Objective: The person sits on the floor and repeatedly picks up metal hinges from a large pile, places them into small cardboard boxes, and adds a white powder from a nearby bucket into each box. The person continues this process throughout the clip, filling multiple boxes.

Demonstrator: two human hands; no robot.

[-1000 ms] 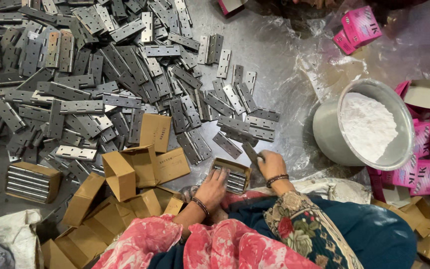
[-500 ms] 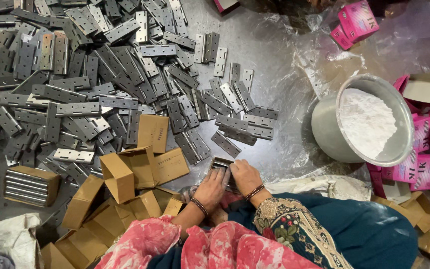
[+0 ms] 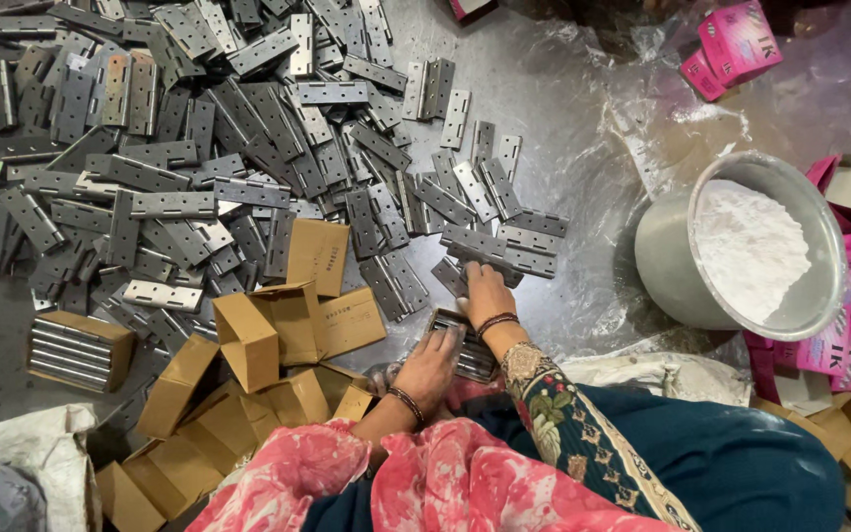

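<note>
**Hands at the half-filled hinge box**

The small box of stacked hinges [image 3: 467, 347] lies on the floor directly before the knees; the left hand [image 3: 432, 366] rests flat over its near side, fingers spread, gripping nothing; the right hand [image 3: 487, 293] reaches just beyond it, fingers closing on a hinge [image 3: 480, 254] at the pile's [image 3: 199, 148] edge.
</note>
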